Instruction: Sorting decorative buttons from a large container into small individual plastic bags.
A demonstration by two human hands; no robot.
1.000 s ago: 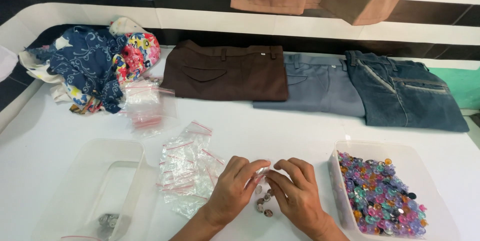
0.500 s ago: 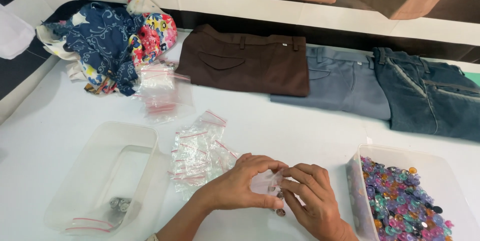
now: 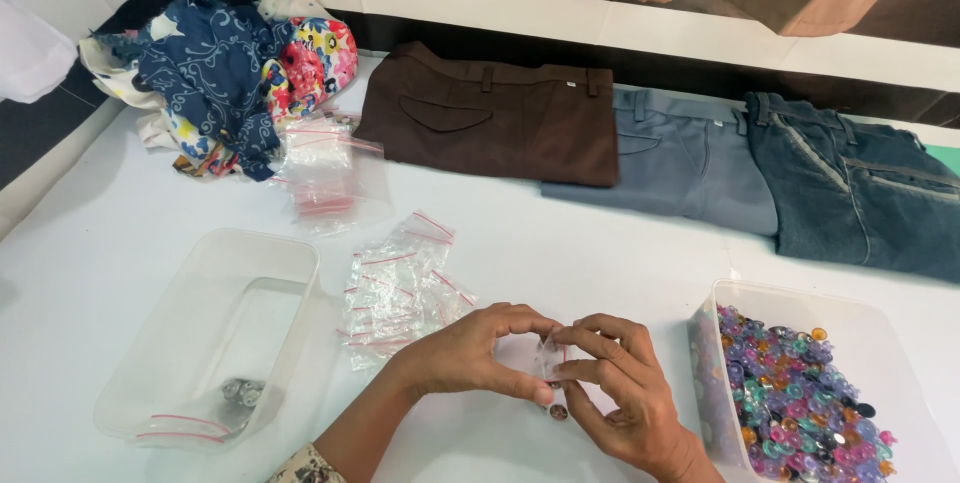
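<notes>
Both hands meet over the white table near its front edge. My left hand and my right hand together pinch a small clear zip bag between their fingertips. A few dark buttons sit just below the bag, by my right thumb; whether they lie inside the bag or on the table I cannot tell. A pile of small empty zip bags with red strips lies just left of my left hand.
A clear tub full of coloured buttons stands at the right. Another clear tub at the left holds a filled bag. More zip bags lie further back. Folded brown trousers, grey trousers, jeans and patterned cloth line the rear.
The camera has tilted down and closer. My hands stay together on the small bag, shifting slightly right with the fingers more closed around it.
</notes>
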